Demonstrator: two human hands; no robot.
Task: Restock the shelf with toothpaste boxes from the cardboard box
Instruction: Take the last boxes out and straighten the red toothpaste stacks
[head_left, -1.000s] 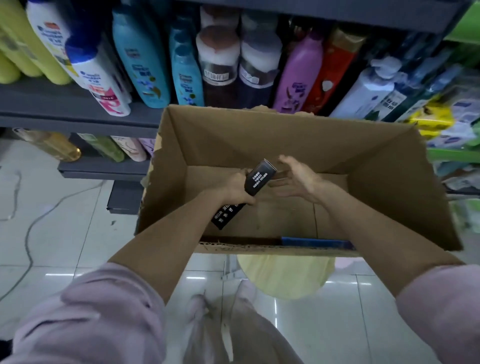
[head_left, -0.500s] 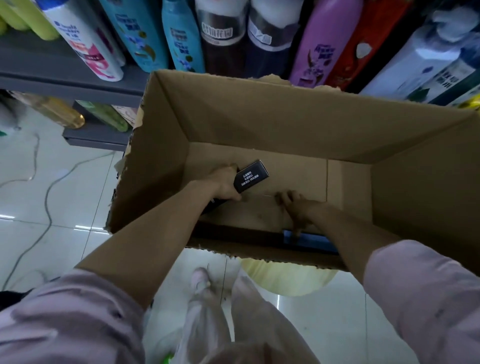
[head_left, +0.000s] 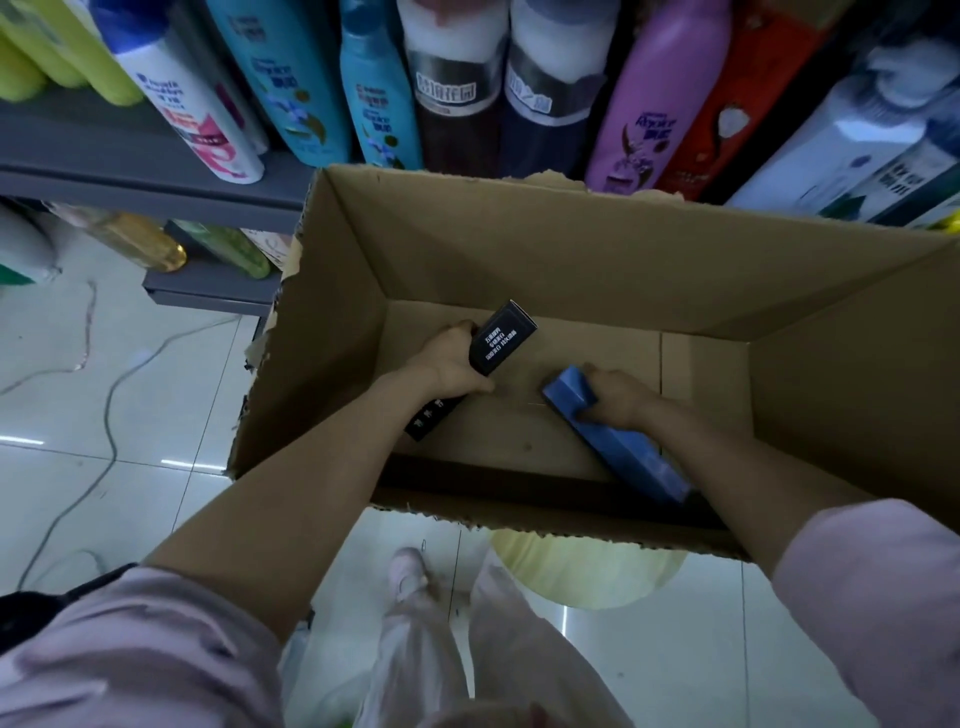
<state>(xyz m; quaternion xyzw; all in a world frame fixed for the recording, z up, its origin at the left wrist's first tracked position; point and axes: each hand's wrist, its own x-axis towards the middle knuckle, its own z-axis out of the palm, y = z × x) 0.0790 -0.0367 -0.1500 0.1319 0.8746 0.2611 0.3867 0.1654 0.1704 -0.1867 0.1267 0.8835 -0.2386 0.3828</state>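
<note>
Black toothpaste box (head_left: 502, 338), white Chinese print too small to read: our left hand (head_left: 451, 364) grips its middle, both ends sticking out, inside cardboard box (head_left: 571, 260). Blue toothpaste box (head_left: 613, 441), tilted: our right hand (head_left: 621, 397) clasps its upper end. Shelf (head_left: 130, 171) w/ shampoo bottles (head_left: 379, 98) behind.

Black toothpaste box (head_left: 501, 339) w/ white print; blue toothpaste box (head_left: 618, 441); brown cardboard box (head_left: 571, 270).
</note>
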